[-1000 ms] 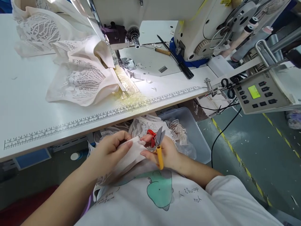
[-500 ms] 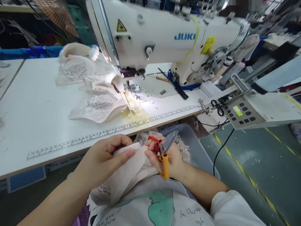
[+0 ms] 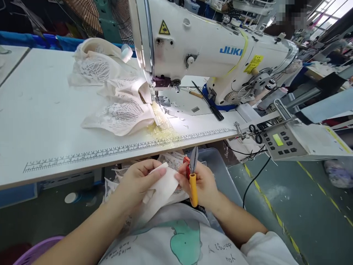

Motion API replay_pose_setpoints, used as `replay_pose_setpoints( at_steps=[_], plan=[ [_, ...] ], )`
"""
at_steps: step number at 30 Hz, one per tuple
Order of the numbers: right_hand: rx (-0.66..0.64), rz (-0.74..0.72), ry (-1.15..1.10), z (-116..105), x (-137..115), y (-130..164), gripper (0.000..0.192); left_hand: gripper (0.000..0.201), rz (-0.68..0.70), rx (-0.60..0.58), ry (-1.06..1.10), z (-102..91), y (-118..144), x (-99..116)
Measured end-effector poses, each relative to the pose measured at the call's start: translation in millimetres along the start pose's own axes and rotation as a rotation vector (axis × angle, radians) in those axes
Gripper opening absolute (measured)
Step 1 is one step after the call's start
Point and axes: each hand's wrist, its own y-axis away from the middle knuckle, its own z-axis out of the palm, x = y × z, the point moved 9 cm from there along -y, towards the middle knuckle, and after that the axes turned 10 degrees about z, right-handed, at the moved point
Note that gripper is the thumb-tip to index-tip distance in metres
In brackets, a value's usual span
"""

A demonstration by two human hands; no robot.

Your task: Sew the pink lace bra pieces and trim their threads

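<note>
At the far left, low in the view, a purple basket rim [image 3: 35,248] curves up beside the person's left forearm. Above it the white tabletop [image 3: 41,121] carries a printed ruler strip [image 3: 124,150] along its front edge, its numbers too small to read. Lace-patterned cream garment pieces [image 3: 116,106] lie heaped on the tabletop, running up against the needle area of the sewing machine.

Below the tabletop edge, the left hand [image 3: 138,182] has its fingers [image 3: 154,173] closed in a pinch on a cream fabric piece [image 3: 162,187] held over the lap. Just right of it, the right hand [image 3: 202,184] touches the same fabric with its thumb and holds thread snips [image 3: 192,173] with a yellow handle and red grip, blades upright and close together; its fingers are curled around the tool. Behind the hands sits a translucent plastic bin [image 3: 220,167] with more lace in it.

The white sewing machine [image 3: 209,44] bears the blue word "JUKI", a yellow triangular warning sticker [image 3: 164,28] and a yellow label [image 3: 253,63] whose print is unreadable. Farther right, a grey control panel [image 3: 281,141] shows a lit green display and dark buttons. The person's white shirt [image 3: 187,243] carries a green cartoon figure and handwriting-style lettering, seen upside down.
</note>
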Motion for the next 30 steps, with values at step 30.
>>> replay_pose_setpoints(
  at_steps=[30],
  plan=[
    [-0.136,-0.039,-0.189,1,6,-5,0.027,0.034,0.052,-0.161,-0.233,3.7,-12,5]
  ],
)
